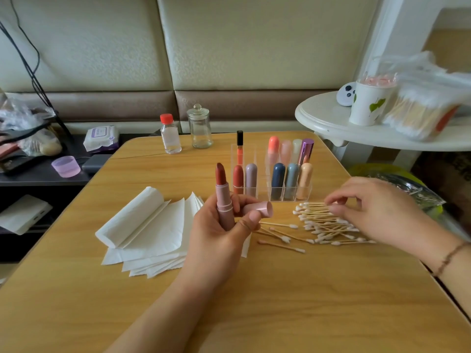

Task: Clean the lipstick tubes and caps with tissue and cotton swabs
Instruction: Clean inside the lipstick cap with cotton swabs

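Note:
My left hand (216,233) holds an open pink lipstick tube (224,200) upright, its brown-red bullet showing. The same hand also grips the pink cap (257,208), lying sideways under my thumb. My right hand (377,212) reaches over a pile of cotton swabs (323,225) on the wooden table (280,301), and its thumb and fingers pinch at the swab sticks at the pile's far edge. A stack of white tissues (150,230), partly folded over, lies left of my left hand.
A clear organizer (275,174) with several capped lipsticks stands behind my hands. A red-capped bottle (170,135) and a glass jar (200,128) stand at the table's far edge. A white side table (356,128) at the right carries a paper cup and a bag of swabs.

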### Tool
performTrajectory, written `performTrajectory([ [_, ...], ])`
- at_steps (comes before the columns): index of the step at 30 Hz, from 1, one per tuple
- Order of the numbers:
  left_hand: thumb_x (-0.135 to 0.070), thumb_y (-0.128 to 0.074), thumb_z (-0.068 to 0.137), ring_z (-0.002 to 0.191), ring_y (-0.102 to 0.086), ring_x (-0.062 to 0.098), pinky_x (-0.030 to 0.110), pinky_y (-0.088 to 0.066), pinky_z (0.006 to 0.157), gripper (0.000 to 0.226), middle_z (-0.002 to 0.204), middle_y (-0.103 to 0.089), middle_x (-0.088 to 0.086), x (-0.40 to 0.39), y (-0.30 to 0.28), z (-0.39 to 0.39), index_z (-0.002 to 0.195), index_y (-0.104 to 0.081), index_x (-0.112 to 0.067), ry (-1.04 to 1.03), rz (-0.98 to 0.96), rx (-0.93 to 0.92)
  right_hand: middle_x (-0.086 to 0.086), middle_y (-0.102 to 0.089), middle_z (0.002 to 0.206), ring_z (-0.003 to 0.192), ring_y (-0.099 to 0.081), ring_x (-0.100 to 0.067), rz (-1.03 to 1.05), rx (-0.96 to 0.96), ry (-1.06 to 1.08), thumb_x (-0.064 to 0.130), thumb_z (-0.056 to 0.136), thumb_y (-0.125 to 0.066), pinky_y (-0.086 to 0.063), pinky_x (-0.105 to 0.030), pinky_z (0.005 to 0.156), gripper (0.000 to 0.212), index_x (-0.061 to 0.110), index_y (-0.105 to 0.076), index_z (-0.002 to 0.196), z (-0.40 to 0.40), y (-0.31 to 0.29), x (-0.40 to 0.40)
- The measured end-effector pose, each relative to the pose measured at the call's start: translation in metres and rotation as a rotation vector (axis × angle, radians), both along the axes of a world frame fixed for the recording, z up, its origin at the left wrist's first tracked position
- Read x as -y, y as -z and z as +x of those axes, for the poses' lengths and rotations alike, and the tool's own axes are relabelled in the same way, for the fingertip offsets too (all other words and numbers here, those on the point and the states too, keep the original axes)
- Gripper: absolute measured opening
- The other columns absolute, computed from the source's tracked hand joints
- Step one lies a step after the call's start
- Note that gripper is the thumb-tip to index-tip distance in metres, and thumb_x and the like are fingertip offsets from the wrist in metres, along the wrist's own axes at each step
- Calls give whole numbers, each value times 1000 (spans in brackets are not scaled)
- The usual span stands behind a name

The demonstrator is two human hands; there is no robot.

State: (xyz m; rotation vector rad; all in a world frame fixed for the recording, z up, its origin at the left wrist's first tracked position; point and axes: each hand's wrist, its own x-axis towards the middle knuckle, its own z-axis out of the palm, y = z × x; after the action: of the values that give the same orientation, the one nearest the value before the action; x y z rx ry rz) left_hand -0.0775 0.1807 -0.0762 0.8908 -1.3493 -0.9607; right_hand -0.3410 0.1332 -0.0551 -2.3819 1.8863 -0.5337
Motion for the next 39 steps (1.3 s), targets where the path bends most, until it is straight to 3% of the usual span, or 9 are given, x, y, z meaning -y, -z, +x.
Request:
performTrajectory([
  [8,-17,-66,81,87,-71,21,32,-56,74,20,94,-75,6,2,2,-1,96,-66,-4,35,41,-42,25,-59,96,83,-54,3,70,-16,25,47,93,-61,-51,-29,72,8,47,-68,98,6,3,20],
  [12,-16,-69,84,87,-71,22,33,-57,72,4,94,-75,6,1,1,-1,86,-68,-19,34,45,-50,25,-59,97,88,-55,1,149,-39,2,46,91,-65,-50,-29,76,4,44,-69,92,13,3,29],
  [16,-13,-65,83,87,-71,21,32,-57,71,12,94,-75,6,1,0,-1,82,-67,-25,43,37,-65,26,-55,92,88,-51,1,107,-94,-14,43,95,-61,-46,-27,74,5,42,-62,89,12,6,26],
  [19,-7,-66,88,87,-70,22,33,-57,71,11,94,-75,6,1,1,0,86,-65,-17,41,47,-55,25,-52,91,95,-50,-4,78,-82,-23,37,99,-53,-48,-30,78,10,40,-54,90,10,12,23],
  [24,-14,-68,87,86,-69,22,33,-58,71,24,94,-74,7,0,-2,-1,77,-69,-36,52,34,-74,19,-45,76,64,-45,2,-111,-23,-63,17,102,-45,-34,-22,51,13,29,-51,99,5,15,8],
  [28,-15,-67,86,88,-69,24,33,-57,72,14,95,-74,8,0,-1,-1,80,-66,-28,66,21,-67,27,-50,81,52,-51,-14,-172,68,-219,26,102,-41,-41,-19,44,27,30,-62,117,6,16,-10],
  [31,-14,-64,84,87,-69,24,33,-57,72,21,95,-74,9,1,0,0,76,-66,-33,76,19,-83,27,-52,74,63,-54,0,-221,83,-288,45,101,-44,-34,-10,44,29,34,-71,104,14,13,-20],
  [35,-11,-63,84,89,-68,24,35,-56,73,28,95,-74,7,1,-2,0,77,-69,-37,127,32,-125,23,-53,67,58,-51,-2,-270,140,-360,51,92,-51,-40,-22,47,30,34,-75,84,34,5,-34],
  [39,-3,-65,82,91,-69,20,36,-57,75,17,97,-73,9,4,3,1,88,-53,-13,153,36,-122,19,-51,65,57,-50,-7,-293,367,-431,38,90,-61,-35,-16,51,21,25,-76,81,58,-11,-49],
])
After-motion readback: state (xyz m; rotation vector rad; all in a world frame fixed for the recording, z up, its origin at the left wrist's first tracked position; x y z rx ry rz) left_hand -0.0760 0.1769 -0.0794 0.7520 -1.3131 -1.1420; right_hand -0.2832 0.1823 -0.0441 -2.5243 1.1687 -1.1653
